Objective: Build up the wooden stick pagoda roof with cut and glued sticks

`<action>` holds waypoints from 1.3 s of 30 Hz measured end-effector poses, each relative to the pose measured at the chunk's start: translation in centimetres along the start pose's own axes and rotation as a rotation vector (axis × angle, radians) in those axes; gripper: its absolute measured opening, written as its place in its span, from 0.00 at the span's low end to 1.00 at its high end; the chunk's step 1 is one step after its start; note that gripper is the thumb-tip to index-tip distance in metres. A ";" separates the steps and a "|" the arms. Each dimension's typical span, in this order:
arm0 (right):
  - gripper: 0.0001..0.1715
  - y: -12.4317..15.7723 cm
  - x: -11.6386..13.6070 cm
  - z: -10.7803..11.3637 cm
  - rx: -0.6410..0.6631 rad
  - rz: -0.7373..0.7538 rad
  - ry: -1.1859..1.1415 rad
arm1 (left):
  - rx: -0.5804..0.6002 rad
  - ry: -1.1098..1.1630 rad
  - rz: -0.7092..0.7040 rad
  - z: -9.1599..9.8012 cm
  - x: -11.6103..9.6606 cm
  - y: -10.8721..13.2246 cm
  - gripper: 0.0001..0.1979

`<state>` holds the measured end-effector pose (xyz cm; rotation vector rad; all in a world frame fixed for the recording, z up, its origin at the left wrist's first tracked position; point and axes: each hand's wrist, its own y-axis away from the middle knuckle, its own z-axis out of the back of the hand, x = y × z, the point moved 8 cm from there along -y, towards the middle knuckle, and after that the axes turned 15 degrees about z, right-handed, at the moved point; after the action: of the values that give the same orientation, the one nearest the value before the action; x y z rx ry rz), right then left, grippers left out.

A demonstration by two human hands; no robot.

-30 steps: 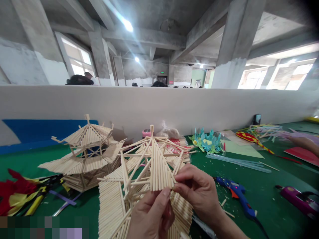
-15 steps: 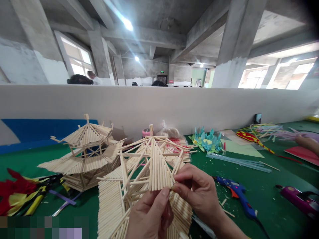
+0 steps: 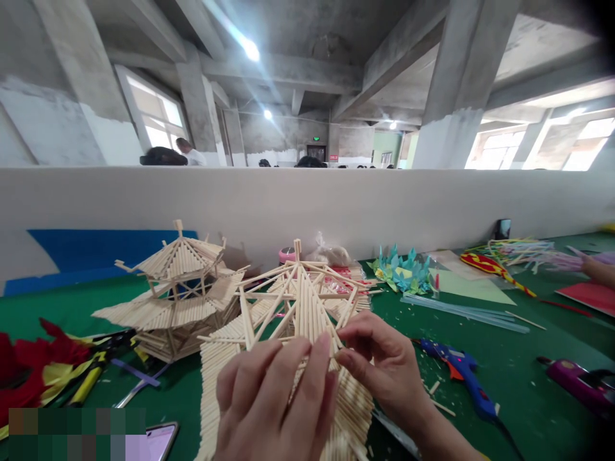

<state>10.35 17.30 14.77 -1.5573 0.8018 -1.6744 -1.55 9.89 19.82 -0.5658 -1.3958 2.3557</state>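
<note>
A pavilion model of thin wooden sticks (image 3: pixel 218 384) stands before me, its upper roof partly covered by a panel of sticks laid side by side (image 3: pixel 307 304). My left hand (image 3: pixel 278 390) lies over the lower end of this panel, fingers stretched out and fingertips touching the sticks. At the panel's right edge, my right hand (image 3: pixel 384 362) is closed in a pinch on a short wooden stick (image 3: pixel 335 342), mostly hidden by the fingers. The left hand covers the front of the roof frame. To the left stands a second stick pavilion (image 3: pixel 180 294) with tiered roofs.
Right of the model lie a blue glue gun (image 3: pixel 459 371), a purple glue gun (image 3: pixel 579 384) and clear glue sticks (image 3: pixel 464 312). Behind are a blue-green paper flower (image 3: pixel 401 269) and a white partition (image 3: pixel 307 198). A phone (image 3: pixel 161 442) lies front left. Another person's hand (image 3: pixel 598 266) is far right.
My left hand has gone from a pinch at the panel's lower edge to stretched fingers lying over it. My right hand stays at the right edge. The view has shifted slightly left.
</note>
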 end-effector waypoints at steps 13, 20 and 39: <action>0.06 -0.1 0.0 0.1 -0.021 0.009 -0.005 | 0.165 -0.092 -0.064 -2.3 1.6 -0.4 0.13; 0.07 -0.3 0.1 0.1 -0.053 0.029 -0.036 | 0.166 -0.124 -0.107 -2.5 1.7 -0.4 0.13; 0.09 -0.1 -0.5 -0.2 -0.003 0.020 -0.077 | 0.166 -0.063 -0.116 -2.7 1.9 -0.4 0.14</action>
<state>10.17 17.79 14.59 -1.6004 0.7783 -1.5900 -1.79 12.99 18.64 -0.3572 -1.2098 2.3847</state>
